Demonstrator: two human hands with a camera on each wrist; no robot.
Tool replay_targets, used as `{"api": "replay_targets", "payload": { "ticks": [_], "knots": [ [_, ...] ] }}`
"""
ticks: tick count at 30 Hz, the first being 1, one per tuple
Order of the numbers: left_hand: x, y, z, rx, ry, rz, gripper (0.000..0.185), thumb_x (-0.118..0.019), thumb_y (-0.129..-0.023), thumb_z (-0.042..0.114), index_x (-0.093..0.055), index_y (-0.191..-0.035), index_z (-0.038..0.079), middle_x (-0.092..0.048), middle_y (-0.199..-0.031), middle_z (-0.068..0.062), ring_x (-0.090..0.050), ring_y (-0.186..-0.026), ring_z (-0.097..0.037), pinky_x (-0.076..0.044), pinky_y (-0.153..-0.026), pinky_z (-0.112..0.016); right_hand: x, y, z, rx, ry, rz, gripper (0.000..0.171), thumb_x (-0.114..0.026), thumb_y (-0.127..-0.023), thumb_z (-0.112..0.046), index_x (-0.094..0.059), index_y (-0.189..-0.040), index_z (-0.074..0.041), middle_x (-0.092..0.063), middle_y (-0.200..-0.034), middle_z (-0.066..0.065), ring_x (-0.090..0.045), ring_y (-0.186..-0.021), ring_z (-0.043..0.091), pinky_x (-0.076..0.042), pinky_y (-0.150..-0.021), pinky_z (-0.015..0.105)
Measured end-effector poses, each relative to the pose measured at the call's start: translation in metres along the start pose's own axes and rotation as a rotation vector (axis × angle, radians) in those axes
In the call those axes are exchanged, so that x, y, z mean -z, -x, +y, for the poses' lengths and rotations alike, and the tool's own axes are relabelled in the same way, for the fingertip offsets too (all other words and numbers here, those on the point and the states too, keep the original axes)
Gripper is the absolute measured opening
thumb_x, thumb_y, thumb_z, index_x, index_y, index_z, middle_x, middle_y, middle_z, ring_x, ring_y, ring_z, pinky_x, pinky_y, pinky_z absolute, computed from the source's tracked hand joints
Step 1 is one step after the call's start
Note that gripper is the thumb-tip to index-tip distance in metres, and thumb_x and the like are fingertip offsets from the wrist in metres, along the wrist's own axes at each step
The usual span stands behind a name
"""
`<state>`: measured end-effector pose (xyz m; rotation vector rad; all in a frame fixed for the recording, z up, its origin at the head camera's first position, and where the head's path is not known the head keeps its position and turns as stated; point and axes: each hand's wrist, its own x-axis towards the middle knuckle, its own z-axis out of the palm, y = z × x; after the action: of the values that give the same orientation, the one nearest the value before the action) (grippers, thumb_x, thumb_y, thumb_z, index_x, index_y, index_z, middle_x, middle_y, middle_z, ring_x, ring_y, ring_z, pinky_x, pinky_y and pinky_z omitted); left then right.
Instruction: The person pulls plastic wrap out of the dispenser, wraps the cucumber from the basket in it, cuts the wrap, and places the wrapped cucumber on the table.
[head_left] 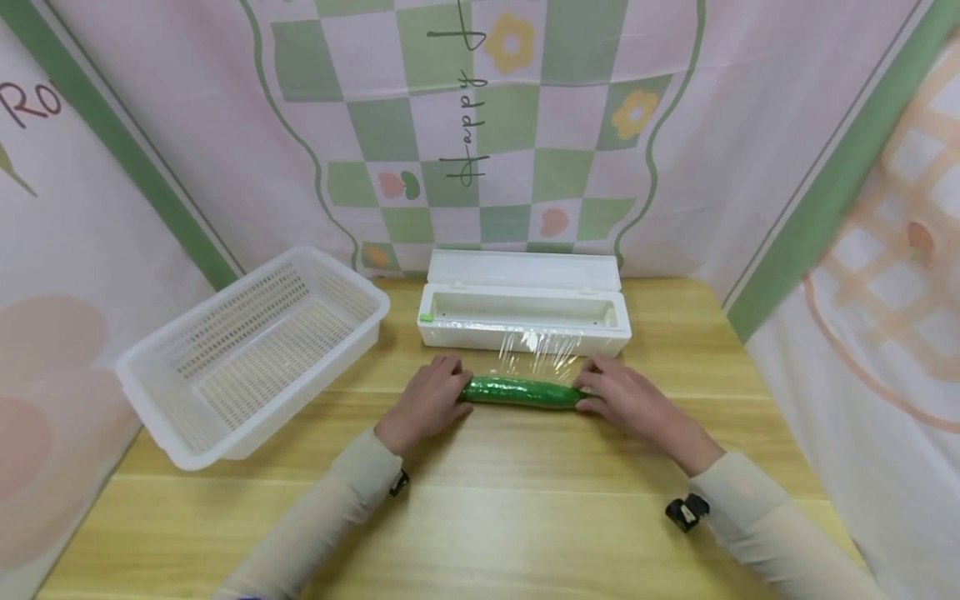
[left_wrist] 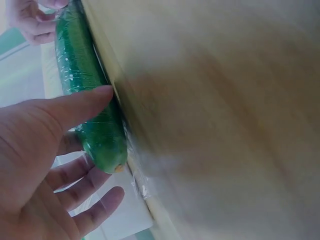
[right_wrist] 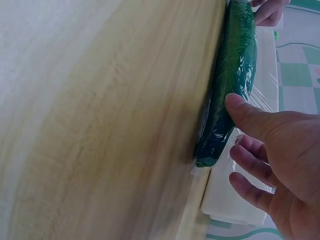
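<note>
A green cucumber wrapped in cling film lies crosswise on the wooden table, just in front of a white film dispenser box with its lid open. A sheet of clear film still runs from the box to the cucumber. My left hand holds the cucumber's left end. In the left wrist view the thumb presses on the cucumber and the fingers reach behind it. My right hand holds the right end the same way, thumb on the wrapped cucumber.
A white perforated plastic basket stands tilted at the table's left edge. Patterned cloth walls close in the back and both sides. Bare tabletop stretches between the cucumber and the near edge.
</note>
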<state>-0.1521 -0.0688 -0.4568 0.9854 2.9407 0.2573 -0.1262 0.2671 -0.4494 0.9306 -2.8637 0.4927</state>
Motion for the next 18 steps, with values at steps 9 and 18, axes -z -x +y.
{"api": "replay_targets", "payload": {
  "ticks": [9, 18],
  "knots": [
    [-0.003, -0.001, -0.007, -0.029, 0.03, 0.068, 0.045, -0.08, -0.095, 0.018, -0.063, -0.134, 0.003, -0.069, -0.127, -0.014, -0.066, -0.12, -0.031, -0.057, -0.107, -0.045, 0.005, -0.004, -0.006, -0.03, 0.081, -0.078, 0.025, -0.08, -0.094, -0.017, -0.077, -0.115, -0.004, -0.066, -0.1, 0.005, -0.061, -0.087, 0.016, -0.059, -0.077, 0.038],
    [0.0, -0.005, -0.007, -0.041, 0.021, 0.073, 0.034, -0.08, -0.095, 0.019, -0.069, -0.124, 0.006, -0.07, -0.111, -0.01, -0.068, -0.104, -0.027, -0.06, -0.095, -0.043, 0.003, -0.014, -0.019, -0.022, 0.142, -0.026, 0.058, -0.085, -0.09, -0.024, -0.064, -0.136, 0.003, -0.068, -0.124, 0.021, -0.068, -0.109, 0.036, -0.06, -0.097, 0.055]
  ]
}}
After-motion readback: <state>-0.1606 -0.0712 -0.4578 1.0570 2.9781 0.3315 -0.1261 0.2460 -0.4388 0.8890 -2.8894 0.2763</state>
